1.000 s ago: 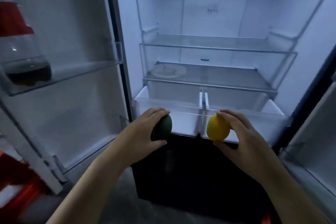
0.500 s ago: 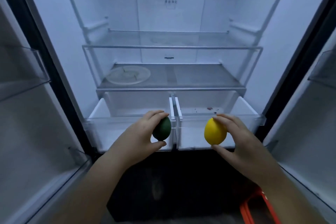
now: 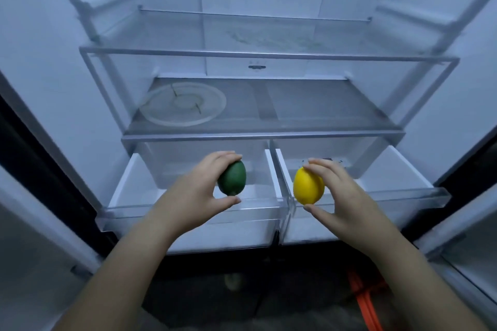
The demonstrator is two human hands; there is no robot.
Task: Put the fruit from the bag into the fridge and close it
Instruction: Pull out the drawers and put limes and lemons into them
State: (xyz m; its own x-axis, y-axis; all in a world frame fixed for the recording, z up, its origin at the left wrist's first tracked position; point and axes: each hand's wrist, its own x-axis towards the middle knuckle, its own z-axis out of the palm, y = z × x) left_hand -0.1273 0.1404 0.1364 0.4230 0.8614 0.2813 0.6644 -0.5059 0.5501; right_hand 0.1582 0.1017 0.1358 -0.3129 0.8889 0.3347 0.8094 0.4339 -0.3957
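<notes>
The fridge stands open in front of me, both doors swung wide. My left hand [image 3: 193, 191] grips a dark green fruit [image 3: 232, 177] between fingers and thumb, held above the pulled-out left drawer [image 3: 134, 196]. My right hand [image 3: 341, 196] holds a yellow lemon [image 3: 306, 187] the same way over the pulled-out right drawer [image 3: 398, 183]. Both drawers look bare inside, apart from dark specks at the back of the right one. The bag is out of sight.
A round clear plate [image 3: 185, 103] lies on the glass shelf [image 3: 309, 115] just above the drawers. Another glass shelf [image 3: 269, 55] sits higher. Door panels flank me at the left [image 3: 40, 236] and right [image 3: 470, 236]. An orange object [image 3: 365, 301] lies on the floor below.
My view has turned right and moved closer to the fridge interior. Both hands have carried their fruits forward, from in front of the drawers to above them.
</notes>
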